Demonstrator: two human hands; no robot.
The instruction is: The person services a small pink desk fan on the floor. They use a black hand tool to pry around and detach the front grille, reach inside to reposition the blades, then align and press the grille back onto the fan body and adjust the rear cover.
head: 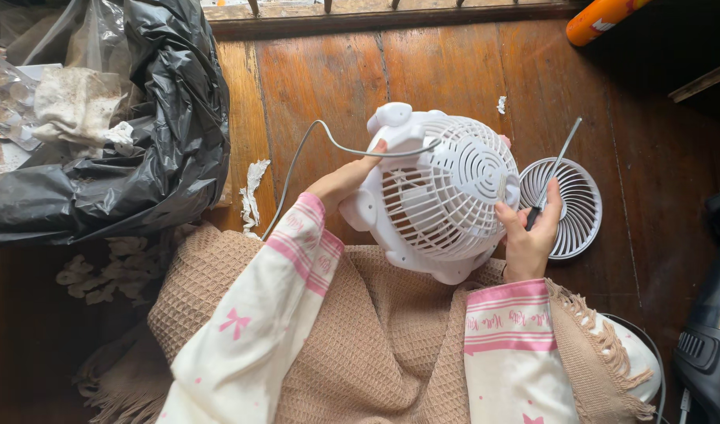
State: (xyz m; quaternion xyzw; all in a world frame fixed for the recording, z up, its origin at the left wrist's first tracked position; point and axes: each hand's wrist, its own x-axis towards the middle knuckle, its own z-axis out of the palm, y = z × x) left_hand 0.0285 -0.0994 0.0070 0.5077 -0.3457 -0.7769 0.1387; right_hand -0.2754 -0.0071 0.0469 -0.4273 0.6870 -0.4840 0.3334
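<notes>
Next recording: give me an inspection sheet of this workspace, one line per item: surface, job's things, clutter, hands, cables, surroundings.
Surface: worn wooden floor; beige waffle blanket over the person's lap.
Job's things: small white fan held above the lap; detached round grille flat on the floor beside it.
Clutter: paper scraps and dried bits on the floor.
Hands: left hand steadies the fan's back; right hand touches the fan's front and holds a screwdriver.
Cables: grey cord runs from the fan down past the left sleeve.
Surroundings: black rubbish bag at left, orange cylinder at top, dark appliance at right.
</notes>
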